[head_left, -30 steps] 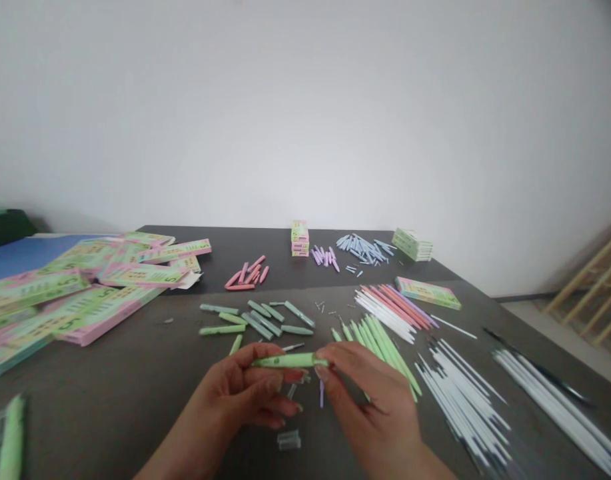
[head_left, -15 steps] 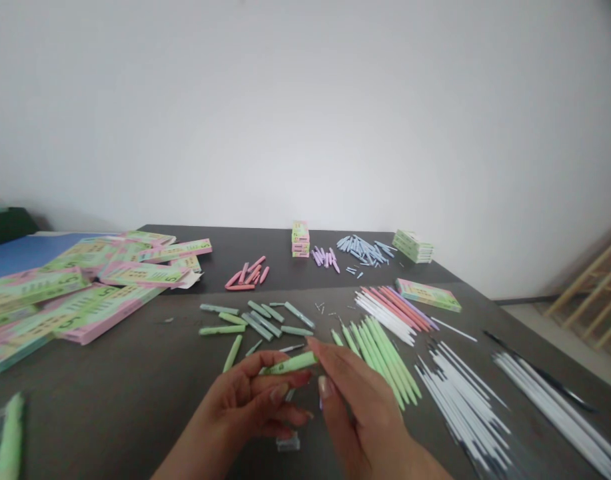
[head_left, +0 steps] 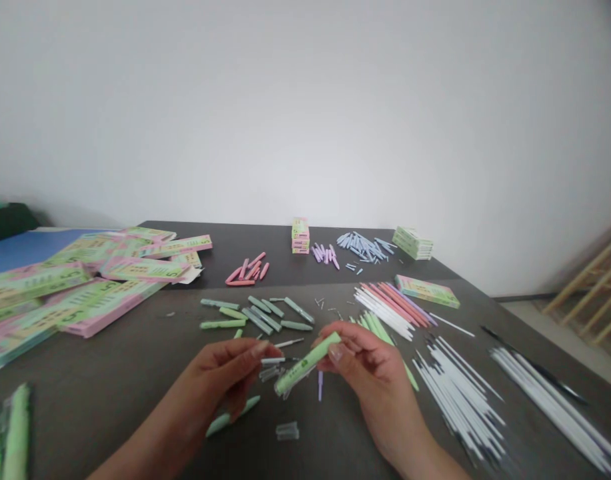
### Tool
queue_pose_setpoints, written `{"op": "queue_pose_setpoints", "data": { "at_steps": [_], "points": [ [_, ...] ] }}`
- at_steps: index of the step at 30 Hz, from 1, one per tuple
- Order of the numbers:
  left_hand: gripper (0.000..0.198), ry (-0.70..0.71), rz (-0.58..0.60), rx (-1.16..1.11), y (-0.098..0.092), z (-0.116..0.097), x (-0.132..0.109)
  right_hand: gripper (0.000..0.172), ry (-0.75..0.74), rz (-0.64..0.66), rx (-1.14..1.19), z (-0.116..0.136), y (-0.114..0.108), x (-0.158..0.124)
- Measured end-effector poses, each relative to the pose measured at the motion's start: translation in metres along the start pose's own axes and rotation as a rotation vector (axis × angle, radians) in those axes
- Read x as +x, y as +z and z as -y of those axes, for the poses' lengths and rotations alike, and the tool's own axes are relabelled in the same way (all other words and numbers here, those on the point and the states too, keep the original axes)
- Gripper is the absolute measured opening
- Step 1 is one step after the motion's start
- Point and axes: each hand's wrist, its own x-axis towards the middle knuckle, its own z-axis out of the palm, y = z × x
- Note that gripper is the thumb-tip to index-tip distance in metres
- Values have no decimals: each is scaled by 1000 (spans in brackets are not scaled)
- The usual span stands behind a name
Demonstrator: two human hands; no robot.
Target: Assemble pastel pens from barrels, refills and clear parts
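Observation:
My left hand (head_left: 238,373) pinches a thin white pen refill-like piece (head_left: 274,361) with a narrow tip pointing right. My right hand (head_left: 362,373) holds a light green pen barrel (head_left: 308,365) with small print, slanted with its lower end toward my left hand. The two pieces are close together but apart. Beneath the left hand lies a darker green pen part (head_left: 232,417), partly covered by the fingers. Clear plastic caps (head_left: 288,431) lie on the table between my wrists, and a small purple piece (head_left: 320,385) lies just left of my right hand.
Beyond my hands lie grey-green pen barrels (head_left: 260,319). Light green barrels (head_left: 378,327), white refills (head_left: 460,393) and red sticks (head_left: 398,303) spread to the right. Printed flat boxes (head_left: 115,300) pile up at left. Pink (head_left: 248,272) and blue pen parts (head_left: 365,245) lie farther back.
My hands have moved apart. The green barrel, earlier in my left hand with the right fingers at its end, is now in my right hand; my left hand now pinches the thin white piece.

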Motion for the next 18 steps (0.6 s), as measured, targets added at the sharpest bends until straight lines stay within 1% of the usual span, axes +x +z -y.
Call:
{"op": "queue_pose_setpoints", "data": {
  "at_steps": [3,5,8,10,13,16,18],
  "points": [
    [22,179,25,184,11,2,-2,13,-13,-3,-26,0,2,-1],
    [18,268,20,300,18,6,-5,12,-21,-9,-51,0,3,-2],
    [16,382,-43,489,23,13,-9,13,-18,-1,-51,-2,2,-3],
    [17,497,-87,598,24,16,-12,12,-19,16,-18,-5,1,-4],
    [20,698,-219,749,22,21,-16,13,-52,45,23,-9,1,-6],
    [23,879,-435,921,21,24,-22,13,-85,81,39,-11,2,-9],
    [25,972,-540,1027,20,24,-25,14,-101,92,59,-12,3,-10]
  ]
}}
